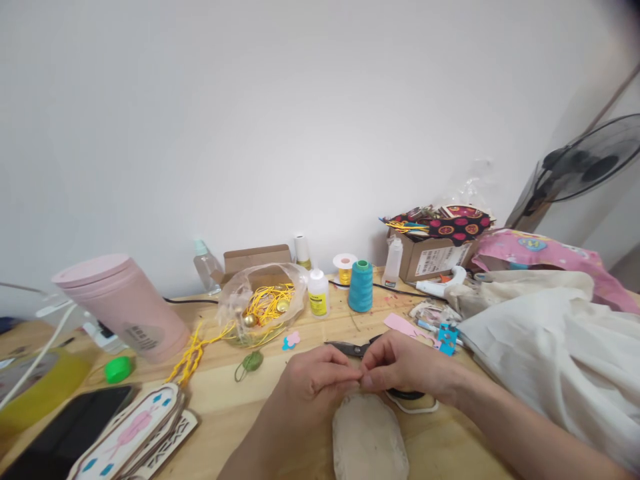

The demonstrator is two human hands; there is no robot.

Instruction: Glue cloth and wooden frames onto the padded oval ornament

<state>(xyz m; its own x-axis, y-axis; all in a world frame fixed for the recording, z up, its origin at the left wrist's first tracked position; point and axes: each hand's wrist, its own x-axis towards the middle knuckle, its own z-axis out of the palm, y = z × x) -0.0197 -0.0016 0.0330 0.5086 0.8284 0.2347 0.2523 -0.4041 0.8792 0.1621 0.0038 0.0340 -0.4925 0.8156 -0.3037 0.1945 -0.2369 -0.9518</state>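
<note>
My left hand and my right hand meet fingertip to fingertip in the middle of the view. Both are closed in a pinch. Whatever they hold, if anything, is too small to make out. Just below the fingers lies a pale rounded plaque with a scalloped edge. Scissors rest behind my hands, their blades pointing left and their handles partly hidden by my right hand. Under my right wrist another pale-edged piece shows in part.
At left stand a pink tumbler, a phone and stacked decorated tags. Behind are a bag of yellow cords, a glue bottle and a teal thread cone. Right: white cloth, a cardboard box.
</note>
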